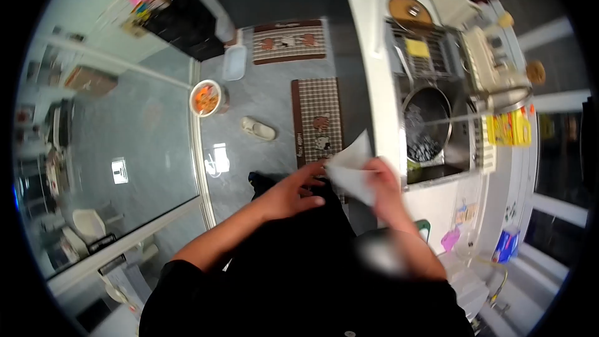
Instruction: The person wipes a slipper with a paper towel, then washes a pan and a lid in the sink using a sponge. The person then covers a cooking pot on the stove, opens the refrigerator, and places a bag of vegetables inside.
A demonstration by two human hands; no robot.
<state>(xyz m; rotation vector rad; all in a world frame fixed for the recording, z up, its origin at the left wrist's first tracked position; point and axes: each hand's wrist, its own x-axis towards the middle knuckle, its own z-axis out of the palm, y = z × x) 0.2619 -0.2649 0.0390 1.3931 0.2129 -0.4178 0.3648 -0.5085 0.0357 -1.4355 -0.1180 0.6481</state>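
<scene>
A thin white paper towel [350,168], creased and folded, is pinched in my right hand [385,190] in front of my body. My left hand [292,196] is just to the left, its fingers spread and the index fingertip right at the sheet's left corner. The right hand is smeared a little by motion. To the right, a metal pot [427,126] with water in it stands in the sink [458,162], under the faucet [508,97].
A rack with a yellow sponge [417,48] and a glass lid [410,11] lie beyond the pot. On the floor are a trash bin [208,98], a slipper [258,128], a plastic tub [234,63] and a checked mat [317,109]. A glass partition [140,131] stands left.
</scene>
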